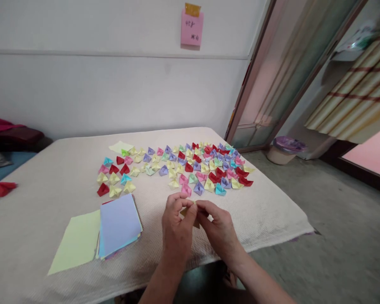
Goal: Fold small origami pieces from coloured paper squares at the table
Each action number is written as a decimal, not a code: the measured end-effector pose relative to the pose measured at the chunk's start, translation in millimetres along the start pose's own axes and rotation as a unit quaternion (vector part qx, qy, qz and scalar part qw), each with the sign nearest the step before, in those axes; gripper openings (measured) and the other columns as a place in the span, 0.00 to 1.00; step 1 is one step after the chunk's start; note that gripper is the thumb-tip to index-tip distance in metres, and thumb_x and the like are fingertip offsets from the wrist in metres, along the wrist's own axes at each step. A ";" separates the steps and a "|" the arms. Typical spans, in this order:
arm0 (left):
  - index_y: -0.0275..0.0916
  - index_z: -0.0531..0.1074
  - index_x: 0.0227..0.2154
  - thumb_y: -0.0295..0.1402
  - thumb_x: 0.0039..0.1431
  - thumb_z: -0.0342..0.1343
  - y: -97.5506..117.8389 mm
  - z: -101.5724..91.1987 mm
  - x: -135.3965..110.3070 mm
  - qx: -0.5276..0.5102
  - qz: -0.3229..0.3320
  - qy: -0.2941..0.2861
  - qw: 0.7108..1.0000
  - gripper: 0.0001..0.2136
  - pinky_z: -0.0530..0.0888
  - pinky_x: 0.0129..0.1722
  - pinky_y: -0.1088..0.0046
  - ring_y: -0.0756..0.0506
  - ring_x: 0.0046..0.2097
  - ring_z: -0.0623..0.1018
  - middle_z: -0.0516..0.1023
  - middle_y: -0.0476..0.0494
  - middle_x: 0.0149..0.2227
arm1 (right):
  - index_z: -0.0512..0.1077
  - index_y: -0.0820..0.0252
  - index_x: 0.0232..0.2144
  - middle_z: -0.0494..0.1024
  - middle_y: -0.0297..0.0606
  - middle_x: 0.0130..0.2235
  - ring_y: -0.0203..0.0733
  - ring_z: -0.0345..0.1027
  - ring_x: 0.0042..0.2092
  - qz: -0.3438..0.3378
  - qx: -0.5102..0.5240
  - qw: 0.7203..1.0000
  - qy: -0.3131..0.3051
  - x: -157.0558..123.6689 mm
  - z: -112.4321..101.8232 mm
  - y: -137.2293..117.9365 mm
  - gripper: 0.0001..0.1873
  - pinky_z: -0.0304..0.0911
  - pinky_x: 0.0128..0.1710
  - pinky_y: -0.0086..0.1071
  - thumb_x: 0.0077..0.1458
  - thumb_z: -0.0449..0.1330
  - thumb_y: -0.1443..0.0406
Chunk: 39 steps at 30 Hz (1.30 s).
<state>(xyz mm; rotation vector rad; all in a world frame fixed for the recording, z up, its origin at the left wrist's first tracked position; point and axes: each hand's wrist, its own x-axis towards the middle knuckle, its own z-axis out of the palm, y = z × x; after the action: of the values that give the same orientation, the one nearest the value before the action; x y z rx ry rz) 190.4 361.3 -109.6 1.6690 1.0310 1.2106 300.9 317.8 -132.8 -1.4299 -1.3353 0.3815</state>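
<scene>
Near the front edge of the table, a small piece of folded yellow paper [196, 223] is pinched between my two hands. My left hand [178, 223] grips its left side with thumb and fingers, and my right hand [218, 228] pinches it at the upper right. Most of the paper is hidden by my fingers. Just beyond them lie many folded paper boats in several colours, among them a purple boat [199, 188], a pink boat [185, 190] and a blue boat [221, 189]. Left of my hands is a stack of coloured paper sheets [120, 223], purple on top.
A pale green sheet [77, 240] lies beside the stack. Another pale sheet [118, 147] rests behind the boats on the cloth-covered table [66, 169]. A red folded paper piece [5, 188] is at far left. A bin [283, 150] stands on the floor at right.
</scene>
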 end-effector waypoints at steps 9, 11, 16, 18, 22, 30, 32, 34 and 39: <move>0.40 0.72 0.27 0.30 0.57 0.53 -4.7 -0.1 1.1 0.010 0.000 -0.009 1.000 0.05 0.67 0.46 0.66 0.43 0.47 0.72 0.72 0.44 0.40 | 0.75 0.58 0.33 0.77 0.33 0.28 0.36 0.67 0.29 0.046 0.033 0.998 -0.005 4.4 -6.0 -4.6 0.06 0.63 0.30 0.27 0.54 0.58 0.68; 0.39 0.72 0.26 0.31 0.58 0.52 -5.5 -0.8 1.9 0.020 -0.005 -0.020 1.000 0.07 0.67 0.45 0.66 0.43 0.45 0.72 0.72 0.44 0.39 | 0.75 0.58 0.32 0.76 0.32 0.26 0.36 0.67 0.28 0.095 0.084 0.992 0.007 7.1 -8.8 -5.1 0.04 0.63 0.28 0.28 0.51 0.61 0.67; 0.38 0.72 0.26 0.31 0.55 0.54 -6.6 0.6 2.0 -0.057 -0.055 -0.039 0.996 0.05 0.69 0.36 0.71 0.46 0.36 0.73 0.74 0.47 0.31 | 0.75 0.59 0.31 0.76 0.31 0.25 0.37 0.67 0.27 0.174 0.213 0.961 0.007 12.8 -13.7 -5.0 0.09 0.64 0.27 0.29 0.43 0.66 0.65; 0.37 0.72 0.26 0.32 0.55 0.54 -6.4 1.7 1.4 -0.110 -0.113 -0.059 0.986 0.06 0.68 0.31 0.74 0.48 0.29 0.71 0.72 0.49 0.26 | 0.76 0.59 0.31 0.75 0.31 0.24 0.36 0.67 0.26 0.185 0.240 0.953 -0.002 13.4 -14.2 -5.1 0.10 0.63 0.26 0.29 0.42 0.67 0.65; 0.36 0.70 0.24 0.31 0.51 0.58 -5.8 3.3 1.3 -0.178 -0.175 -0.037 0.968 0.05 0.66 0.27 0.77 0.51 0.26 0.69 0.70 0.53 0.22 | 0.76 0.59 0.31 0.75 0.30 0.24 0.35 0.67 0.27 0.191 0.274 0.942 -0.018 13.4 -14.6 -6.0 0.09 0.61 0.27 0.28 0.43 0.67 0.66; 0.40 0.64 0.41 0.27 0.50 0.59 1.2 2.6 2.0 -0.223 -0.159 0.011 0.962 0.15 0.66 0.27 0.79 0.53 0.26 0.70 0.72 0.56 0.25 | 0.76 0.60 0.32 0.77 0.31 0.25 0.35 0.68 0.27 0.234 0.319 0.918 -0.020 13.4 -13.7 -7.1 0.12 0.60 0.29 0.29 0.41 0.69 0.66; 0.39 0.65 0.42 0.27 0.50 0.59 2.7 2.3 1.5 -0.214 -0.154 0.006 0.965 0.15 0.65 0.27 0.79 0.53 0.26 0.70 0.71 0.55 0.25 | 0.76 0.60 0.32 0.77 0.31 0.26 0.35 0.68 0.28 0.240 0.338 0.909 -0.025 12.9 -13.6 -7.0 0.12 0.61 0.29 0.29 0.41 0.69 0.67; 0.39 0.65 0.43 0.28 0.50 0.59 3.2 2.3 1.2 -0.220 -0.155 -0.001 0.963 0.16 0.66 0.27 0.79 0.53 0.26 0.70 0.71 0.55 0.26 | 0.76 0.60 0.33 0.77 0.31 0.26 0.35 0.68 0.28 0.241 0.358 0.902 -0.024 12.5 -13.9 -6.3 0.11 0.61 0.30 0.28 0.42 0.69 0.68; 0.38 0.68 0.39 0.28 0.50 0.60 0.8 4.3 0.9 -0.263 -0.181 -0.039 0.947 0.13 0.67 0.28 0.79 0.52 0.27 0.72 0.73 0.53 0.27 | 0.76 0.61 0.33 0.76 0.31 0.25 0.34 0.67 0.27 0.247 0.384 0.889 -0.029 11.9 -13.9 -4.7 0.12 0.61 0.30 0.28 0.42 0.69 0.68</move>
<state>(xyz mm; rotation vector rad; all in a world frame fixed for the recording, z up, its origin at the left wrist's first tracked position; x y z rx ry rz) 194.8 361.3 -109.5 1.0493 0.8258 1.0463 313.5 320.4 -118.9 -1.0446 -0.6921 1.1547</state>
